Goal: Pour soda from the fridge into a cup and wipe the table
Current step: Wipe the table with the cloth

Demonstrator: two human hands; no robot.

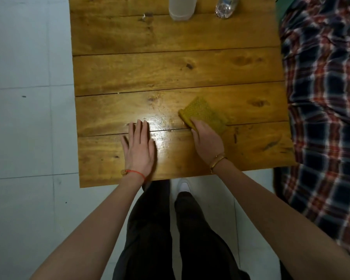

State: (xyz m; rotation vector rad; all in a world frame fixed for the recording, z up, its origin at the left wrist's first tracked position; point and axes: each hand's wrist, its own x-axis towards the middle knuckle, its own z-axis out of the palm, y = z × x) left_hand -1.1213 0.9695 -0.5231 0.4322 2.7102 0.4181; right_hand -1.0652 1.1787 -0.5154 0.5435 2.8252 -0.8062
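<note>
A yellow waffle-textured cloth [204, 112] lies on the wooden plank table [170, 67], near its front right. My right hand [206, 138] holds the cloth's near edge, thumb on top and the fingers hidden under it. My left hand [138, 146] rests flat on the table with straight fingers, left of a wet, shiny patch [162, 126] with small droplets. At the far edge stand a translucent white cup [182, 7] and, to its right, a clear plastic bottle [225, 7], both cut off by the top of the frame.
A bed or seat covered in red, white and dark blue plaid fabric [321, 98] borders the table's right side. Pale tiled floor [28, 118] lies to the left and front. My legs in dark trousers and a white shoe [183, 184] stand at the table's near edge.
</note>
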